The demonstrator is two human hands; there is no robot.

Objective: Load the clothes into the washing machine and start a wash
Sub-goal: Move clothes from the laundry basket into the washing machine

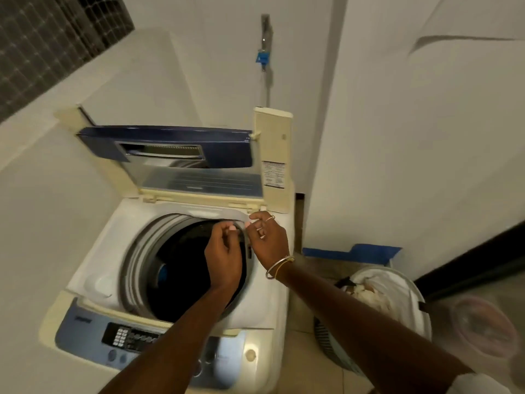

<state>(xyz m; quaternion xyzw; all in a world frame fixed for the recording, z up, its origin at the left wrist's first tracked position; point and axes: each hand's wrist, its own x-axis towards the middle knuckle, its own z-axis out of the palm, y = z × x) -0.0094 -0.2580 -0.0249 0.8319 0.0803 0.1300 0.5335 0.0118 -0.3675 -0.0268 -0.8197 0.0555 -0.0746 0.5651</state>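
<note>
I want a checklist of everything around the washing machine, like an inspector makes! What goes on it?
Surface: top of the washing machine, white, nothing resting on it.
Job's things: lid folded up and open; drum dark inside, contents too dark to tell; control panel at the front edge; laundry basket on the floor to the right, holding white cloth.
Clutter: round pinkish container by the basket, blurred.
Hands: left hand and right hand over the drum's back rim, fingers curled; whether they hold anything cannot be told.
Cables: nothing seen; a hose hangs from a wall tap.
Surroundings: white walls, blue tape low down.
</note>
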